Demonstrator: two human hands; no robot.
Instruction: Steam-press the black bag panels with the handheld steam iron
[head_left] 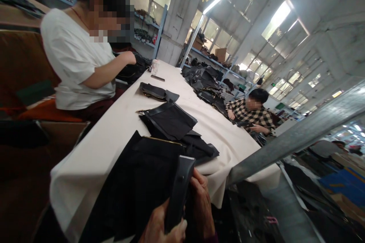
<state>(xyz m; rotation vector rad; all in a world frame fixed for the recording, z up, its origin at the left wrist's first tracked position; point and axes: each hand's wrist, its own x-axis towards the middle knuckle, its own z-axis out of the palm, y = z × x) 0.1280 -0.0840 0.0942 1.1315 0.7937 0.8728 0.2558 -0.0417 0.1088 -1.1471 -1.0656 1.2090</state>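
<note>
In the head view, a dark, glossy strip (181,184) is raised at the near end of the bench (114,131), its pale-edged far end tipped up and away from the wearer. The left hand (159,222) grips its near end, fingers bent around it and closed. The right hand (202,197) lies along the strip's right side with its fingers curled against the edge; whether they pinch it I cannot tell, as the thumb is hidden.

Just beyond and to the left of the strip, a large black panel (128,176) drapes over the bench's near edge, a gold zip (162,140) running along its far part. Farther off lie a loose stack of black pieces (171,119) and a smaller black piece (154,90).

As for progress, the zip appears already in place on the panel, while the strip looks separate from it and in mid-handling. The loose stack seems unfinished, though which pieces are done is unclear.

On the left sits a co-worker in a white shirt (80,60); far right, another in a checked shirt (248,110) handles dark material.
</note>
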